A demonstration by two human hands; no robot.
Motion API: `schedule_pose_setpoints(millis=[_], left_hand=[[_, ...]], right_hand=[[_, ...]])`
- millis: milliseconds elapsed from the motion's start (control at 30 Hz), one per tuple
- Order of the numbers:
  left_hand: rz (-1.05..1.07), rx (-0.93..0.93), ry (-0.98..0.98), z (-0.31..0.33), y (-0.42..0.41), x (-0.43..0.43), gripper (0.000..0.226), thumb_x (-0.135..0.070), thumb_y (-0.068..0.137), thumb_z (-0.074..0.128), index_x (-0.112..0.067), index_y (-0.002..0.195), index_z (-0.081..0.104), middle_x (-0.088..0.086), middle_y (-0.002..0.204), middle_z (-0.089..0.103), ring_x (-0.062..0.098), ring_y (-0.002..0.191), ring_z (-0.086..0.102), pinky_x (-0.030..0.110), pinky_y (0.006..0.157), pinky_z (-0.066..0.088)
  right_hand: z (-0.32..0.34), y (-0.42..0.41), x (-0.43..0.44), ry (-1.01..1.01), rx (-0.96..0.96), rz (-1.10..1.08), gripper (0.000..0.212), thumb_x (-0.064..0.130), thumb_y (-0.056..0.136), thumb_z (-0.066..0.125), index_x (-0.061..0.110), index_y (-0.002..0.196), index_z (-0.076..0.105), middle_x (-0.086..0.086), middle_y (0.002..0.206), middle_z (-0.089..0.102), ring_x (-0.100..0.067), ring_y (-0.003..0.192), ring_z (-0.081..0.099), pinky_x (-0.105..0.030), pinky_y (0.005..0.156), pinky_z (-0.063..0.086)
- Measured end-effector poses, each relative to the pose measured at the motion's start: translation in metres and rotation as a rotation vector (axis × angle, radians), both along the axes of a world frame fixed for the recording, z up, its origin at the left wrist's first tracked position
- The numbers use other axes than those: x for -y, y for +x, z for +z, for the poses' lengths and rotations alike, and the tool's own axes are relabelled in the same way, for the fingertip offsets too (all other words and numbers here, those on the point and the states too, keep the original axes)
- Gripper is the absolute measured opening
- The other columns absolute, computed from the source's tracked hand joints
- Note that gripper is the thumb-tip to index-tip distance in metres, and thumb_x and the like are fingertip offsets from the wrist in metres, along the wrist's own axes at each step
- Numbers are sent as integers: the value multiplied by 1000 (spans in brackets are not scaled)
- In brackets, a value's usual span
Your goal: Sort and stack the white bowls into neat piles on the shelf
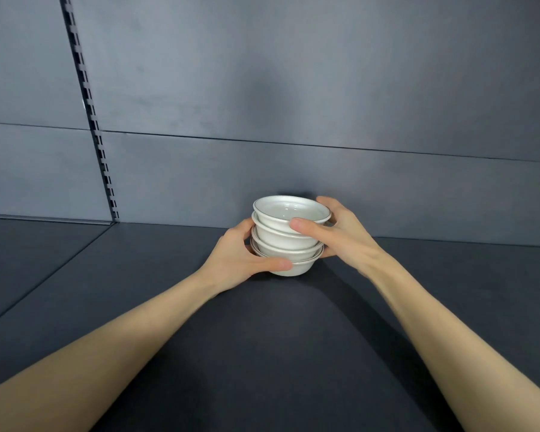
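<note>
Holding a pile of white bowls (289, 235) with both hands, far back on the dark shelf (262, 353). Four bowls in the pile, one inside the next, open side up. Sitting near the grey back wall (293, 88), about in the middle from side to side. Bottom bowl (296, 269) looks to rest on the shelf, but hard to tell for sure. Top bowl (292, 211) empty inside, with a thin dark line around its rim. Pile leaning a little, not quite straight.

Left hand (240, 260) wrapped around the low left side of the pile, thumb (278, 264) pressed across the front of the bottom bowl. Other fingers of that hand hidden behind the bowls. Right hand (337, 232) wrapped around the right side, higher up, thumb (306, 228) pressed on the front just under the top bowl's rim, fingertips curled round the back. Both hands closed on the pile, gripping it from two sides.

Bare arms reaching in from the bottom corners. Dark shadow on the shelf between the arms. Metal strip with little slots (91, 120) running down the wall on the left, well apart from the bowls. Seam in the shelf floor on the left too.
</note>
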State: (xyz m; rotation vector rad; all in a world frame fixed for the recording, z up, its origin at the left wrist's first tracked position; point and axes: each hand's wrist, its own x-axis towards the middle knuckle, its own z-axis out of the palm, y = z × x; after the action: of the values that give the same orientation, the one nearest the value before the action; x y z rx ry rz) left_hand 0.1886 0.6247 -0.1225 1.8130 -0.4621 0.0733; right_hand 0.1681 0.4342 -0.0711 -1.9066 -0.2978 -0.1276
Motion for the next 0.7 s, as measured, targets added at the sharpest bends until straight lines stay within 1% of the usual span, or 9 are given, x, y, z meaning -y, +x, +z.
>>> schedule_pose_setpoints(millis=[67,100,133,200,267,367,433,567,700], left_hand=[[24,13,-19,5,-7,-5,71,-13,61,90,-22,124,58,-10,109,71,4,101,66,17,83,52],[36,18,-26,8,-11,-9,70,-11,62,90,-21,124,58,-9,109,71,3,100,66,16,82,52],[47,23,-30,12,-15,-13,71,-12,62,90,-20,124,58,-9,108,71,3,99,66,16,81,52],[69,43,-34,19,-24,-24,77,-24,54,93,-20,123,58,-10,107,71,2,98,67,17,81,53],[92,56,-34,26,-32,-38,81,-35,48,90,-22,121,59,-11,107,72,2,97,67,19,83,54],[140,76,-29,37,-46,-64,70,-23,55,93,-25,116,60,-11,104,72,2,95,67,18,81,54],[173,96,-22,44,-55,-85,61,-17,60,90,-28,112,60,-13,101,72,1,92,67,16,78,53],[215,121,-9,51,-75,-137,65,-17,61,90,-22,118,60,-10,103,72,3,93,68,20,82,55],[229,138,3,55,-97,-197,61,-15,61,90,-27,113,59,-13,99,72,2,90,68,15,75,54]], right_hand=[[7,-3,-6,-14,13,18,67,52,55,76,18,109,56,6,96,66,-15,96,66,-50,82,58],[10,-5,-9,-17,19,29,66,51,58,76,16,109,56,6,95,66,-15,95,66,-49,81,58],[14,-6,-13,-15,25,38,62,48,62,77,16,110,56,6,95,66,-14,95,66,-49,81,58],[21,-10,-24,-6,36,55,52,39,70,78,17,111,55,7,95,66,-14,95,66,-47,81,58],[27,-13,-37,-5,46,70,48,36,73,78,17,111,55,7,96,66,-14,96,66,-47,81,58],[39,-21,-64,-7,60,101,50,36,73,78,13,112,55,6,94,66,-15,94,67,-48,79,59],[46,-26,-86,-6,69,124,49,35,74,79,12,110,55,6,92,65,-14,92,67,-48,79,59],[54,-41,-137,9,81,155,49,34,74,78,10,111,54,6,90,65,-14,91,66,-48,79,59],[54,-58,-197,15,88,181,47,35,75,78,12,109,56,7,91,65,-14,90,66,-47,78,59]])
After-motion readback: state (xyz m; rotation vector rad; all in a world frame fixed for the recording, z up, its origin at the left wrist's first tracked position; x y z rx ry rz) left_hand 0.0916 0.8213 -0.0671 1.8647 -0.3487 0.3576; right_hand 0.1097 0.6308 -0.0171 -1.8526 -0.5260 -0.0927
